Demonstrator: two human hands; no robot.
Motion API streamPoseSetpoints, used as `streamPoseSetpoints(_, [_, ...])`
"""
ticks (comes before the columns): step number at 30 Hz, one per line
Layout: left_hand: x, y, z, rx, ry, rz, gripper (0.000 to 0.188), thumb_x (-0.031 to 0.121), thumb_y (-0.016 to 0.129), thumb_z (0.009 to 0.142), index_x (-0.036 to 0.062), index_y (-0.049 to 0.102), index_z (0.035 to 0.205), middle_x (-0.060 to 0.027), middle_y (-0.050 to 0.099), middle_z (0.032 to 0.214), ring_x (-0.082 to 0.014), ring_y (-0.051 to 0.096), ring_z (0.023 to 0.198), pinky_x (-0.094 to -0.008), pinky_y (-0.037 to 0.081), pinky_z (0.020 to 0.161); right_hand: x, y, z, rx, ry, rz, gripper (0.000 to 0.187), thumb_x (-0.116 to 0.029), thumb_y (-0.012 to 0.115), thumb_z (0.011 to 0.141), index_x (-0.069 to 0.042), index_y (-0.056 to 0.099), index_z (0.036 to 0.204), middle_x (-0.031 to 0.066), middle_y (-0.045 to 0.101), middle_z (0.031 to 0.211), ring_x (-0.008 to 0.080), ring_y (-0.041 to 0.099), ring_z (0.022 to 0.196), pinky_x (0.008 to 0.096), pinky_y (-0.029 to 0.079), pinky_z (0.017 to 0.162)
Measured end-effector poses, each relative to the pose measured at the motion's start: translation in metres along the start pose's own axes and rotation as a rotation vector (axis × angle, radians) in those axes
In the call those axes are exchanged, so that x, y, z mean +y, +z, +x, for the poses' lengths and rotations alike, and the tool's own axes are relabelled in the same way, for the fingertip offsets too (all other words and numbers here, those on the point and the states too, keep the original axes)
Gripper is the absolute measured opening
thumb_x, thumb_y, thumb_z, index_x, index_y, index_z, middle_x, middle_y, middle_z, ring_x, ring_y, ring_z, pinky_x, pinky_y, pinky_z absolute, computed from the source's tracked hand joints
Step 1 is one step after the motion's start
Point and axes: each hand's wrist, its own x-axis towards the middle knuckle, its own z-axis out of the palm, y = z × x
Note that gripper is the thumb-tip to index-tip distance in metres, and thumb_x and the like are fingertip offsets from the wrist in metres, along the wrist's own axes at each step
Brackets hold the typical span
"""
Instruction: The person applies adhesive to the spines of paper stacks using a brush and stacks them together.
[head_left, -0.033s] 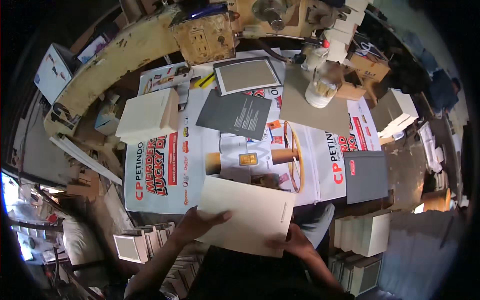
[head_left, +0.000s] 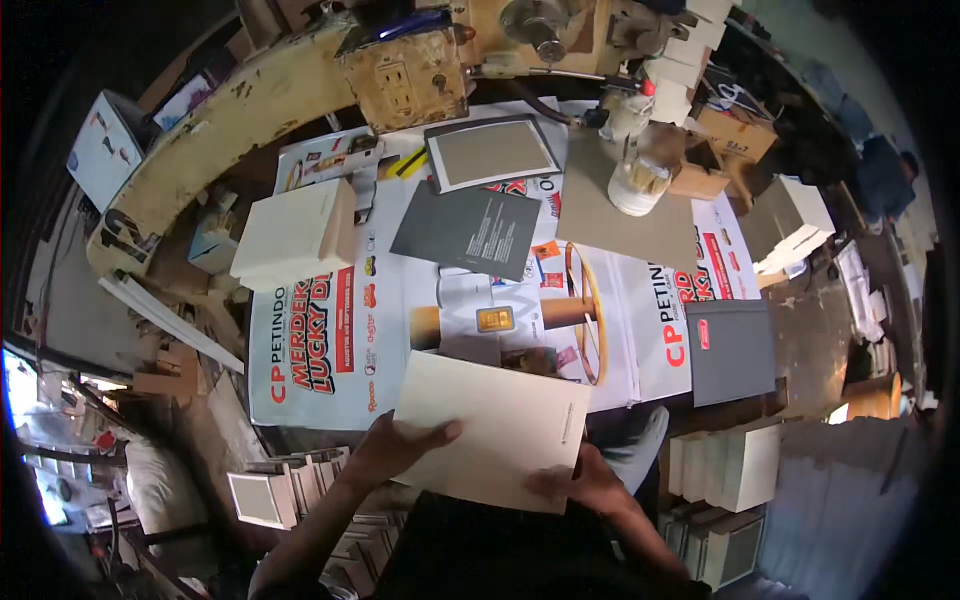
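Observation:
A cream page block (head_left: 490,420) with a small line of print near its right edge is held low, just past the table's near edge. My left hand (head_left: 405,448) grips its left side, thumb lying across the top face. On the lower right corner, my right hand (head_left: 592,482) has its thumb on top and its fingers out of sight underneath. Ahead lie a dark grey cover (head_left: 468,230) with pale print and a dark-edged cover (head_left: 495,155) showing a grey-brown board panel. Another dark grey cover (head_left: 733,350) with a small red label rests at the right edge.
A stack of cream page blocks (head_left: 295,230) stands on the table's left. At the back right, a white glue tub (head_left: 640,185) sits on a grey-brown board (head_left: 625,225). Books are stacked below the table on the left (head_left: 265,498) and right (head_left: 735,465). A socket box (head_left: 400,85) borders the back.
My right thumb has shifted slightly left across the page block. Otherwise the hands and objects stay almost the same.

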Motion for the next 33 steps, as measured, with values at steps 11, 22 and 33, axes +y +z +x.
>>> streamPoseSetpoints(11, [-0.077, -0.012, 0.080, 0.324, 0.897, 0.392, 0.062, 0.026, 0.083, 0.077, -0.0001, 0.052, 0.124, -0.0124, 0.062, 0.113, -0.0244, 0.059, 0.109, -0.0391, 0.046, 0.097, -0.029, -0.093, 0.038, 0.372, -0.399, -0.069, 0.050, -0.015, 0.076, 0.077, 0.003, 0.055, 0.120, 0.0180, 0.068, 0.105, 0.0240, 0.065, 0.093, 0.0364, 0.052, 0.085])
streamPoseSetpoints(22, [-0.044, 0.013, 0.109, 0.227, 0.563, -0.214, 0.044, 0.030, 0.063, 0.088, -0.0028, 0.056, 0.116, -0.0215, 0.063, 0.106, -0.0355, 0.061, 0.098, -0.0446, 0.050, 0.088, -0.024, -0.098, 0.058, 0.606, -0.693, -0.589, 0.050, -0.016, 0.072, 0.077, 0.002, 0.049, 0.117, 0.0209, 0.065, 0.101, 0.0321, 0.065, 0.091, 0.0403, 0.051, 0.082])
streamPoseSetpoints(33, [-0.001, 0.012, 0.067, 0.232, 0.242, -0.503, 0.075, 0.043, 0.080, 0.072, -0.0023, 0.050, 0.124, -0.0133, 0.064, 0.102, -0.0274, 0.063, 0.102, -0.0369, 0.054, 0.088, -0.084, -0.075, 0.052, 0.350, -0.579, -0.487, 0.055, -0.017, 0.073, 0.073, 0.000, 0.044, 0.116, 0.0256, 0.063, 0.099, 0.0434, 0.064, 0.094, 0.0450, 0.051, 0.080])
